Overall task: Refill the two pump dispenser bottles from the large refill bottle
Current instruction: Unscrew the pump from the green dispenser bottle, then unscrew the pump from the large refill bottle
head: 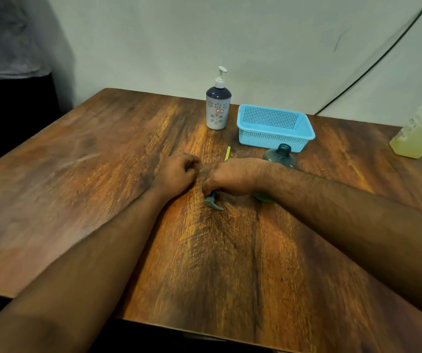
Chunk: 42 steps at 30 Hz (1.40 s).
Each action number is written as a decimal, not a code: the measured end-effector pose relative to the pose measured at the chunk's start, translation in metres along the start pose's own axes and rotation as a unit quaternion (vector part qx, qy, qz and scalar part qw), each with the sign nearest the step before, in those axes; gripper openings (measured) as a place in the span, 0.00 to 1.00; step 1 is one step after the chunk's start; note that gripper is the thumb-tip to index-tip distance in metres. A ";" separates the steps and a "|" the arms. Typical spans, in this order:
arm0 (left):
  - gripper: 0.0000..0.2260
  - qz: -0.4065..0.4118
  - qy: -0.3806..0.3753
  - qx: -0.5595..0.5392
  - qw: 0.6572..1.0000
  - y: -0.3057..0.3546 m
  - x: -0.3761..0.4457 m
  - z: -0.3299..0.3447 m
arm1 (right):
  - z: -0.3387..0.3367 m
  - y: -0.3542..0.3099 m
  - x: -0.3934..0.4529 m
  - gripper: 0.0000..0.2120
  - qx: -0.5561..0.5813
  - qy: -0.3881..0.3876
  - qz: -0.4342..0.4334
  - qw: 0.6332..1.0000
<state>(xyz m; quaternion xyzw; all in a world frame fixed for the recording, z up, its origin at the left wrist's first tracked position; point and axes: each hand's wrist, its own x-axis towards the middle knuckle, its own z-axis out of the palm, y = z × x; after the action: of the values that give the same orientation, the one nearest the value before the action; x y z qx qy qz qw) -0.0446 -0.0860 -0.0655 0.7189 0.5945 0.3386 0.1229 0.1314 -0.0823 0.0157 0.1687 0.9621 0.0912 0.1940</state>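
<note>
Pump head off, open bottle on table

Hands both low over the brown wood-grain table (102, 174), forearms reaching in from the near edge. Right hand (232, 178): grip closed, fingertips pinching the grey plastic pump head (213, 201), which lies on the table surface with its spout pointing toward the near edge. Left hand (176, 174): fingers curled into a loose fist, grasping nothing visible, resting on the table just left of the right hand.

Clear blue-tinted plastic bottle (282, 155), neck open with no pump fitted, stands just behind the right wrist; lower body hidden by the arm. A green patch shows under the wrist, cannot tell what it belongs to. White-and-navy flower-patterned pump dispenser bottle (218, 108), white pump in place, stands upright near the far edge, well apart from both hands. Large translucent refill bottle with yellow liquid (418, 133) sits at the far right of the table, partly cut off by the frame edge.

Light blue perforated plastic basket (276, 128) sits between the patterned dispenser and the refill bottle, just behind the open bottle. Thin yellow strip (228, 152) lies on the table in front of the basket. Black cable (373, 64) runs along the pale wall.
</note>
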 end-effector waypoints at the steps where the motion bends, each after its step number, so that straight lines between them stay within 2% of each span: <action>1: 0.15 0.002 -0.003 0.006 1.000 -0.001 0.000 0.001 | 0.002 0.000 0.002 0.14 0.004 -0.002 0.001 1.000; 10: 0.17 -0.003 -0.004 0.021 1.000 0.005 0.000 0.001 | 0.008 0.003 0.007 0.18 0.046 -0.019 0.018 0.999; 14: 0.18 -0.004 -0.009 0.032 0.999 0.009 -0.001 0.000 | 0.004 0.001 0.002 0.23 0.064 -0.017 0.029 0.997; 19: 0.19 -0.026 -0.033 0.021 0.999 0.007 0.012 -0.001 | -0.028 0.010 -0.035 0.24 0.067 0.065 0.094 0.991; 23: 0.17 -0.011 0.027 -0.013 0.999 0.039 0.039 -0.011 | -0.057 0.030 -0.080 0.22 0.091 0.148 0.139 0.975; 26: 0.17 0.036 0.075 -0.042 0.996 0.084 0.069 -0.018 | -0.063 0.050 -0.118 0.22 0.115 0.165 0.205 0.958; 28: 0.17 0.057 0.078 -0.040 0.994 0.119 0.087 -0.016 | -0.060 0.064 -0.148 0.21 0.138 0.172 0.253 0.942; 34: 0.20 0.217 -0.035 0.082 0.972 0.233 0.127 0.020 | -0.025 0.097 -0.239 0.16 0.172 0.158 0.383 0.894; 38: 0.25 0.218 -0.106 0.106 0.964 0.289 0.149 0.063 | 0.019 0.120 -0.286 0.15 0.175 0.165 0.466 0.851; 42: 0.23 0.192 -0.188 0.139 0.953 0.321 0.162 0.115 | 0.073 0.144 -0.316 0.16 0.232 0.228 0.535 0.780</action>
<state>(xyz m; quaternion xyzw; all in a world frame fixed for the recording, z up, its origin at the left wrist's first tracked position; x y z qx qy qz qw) 0.2858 0.0079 0.0905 0.8799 0.4529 0.1288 0.0638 0.4764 -0.0544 0.0923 0.6706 0.7251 -0.0100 -0.1561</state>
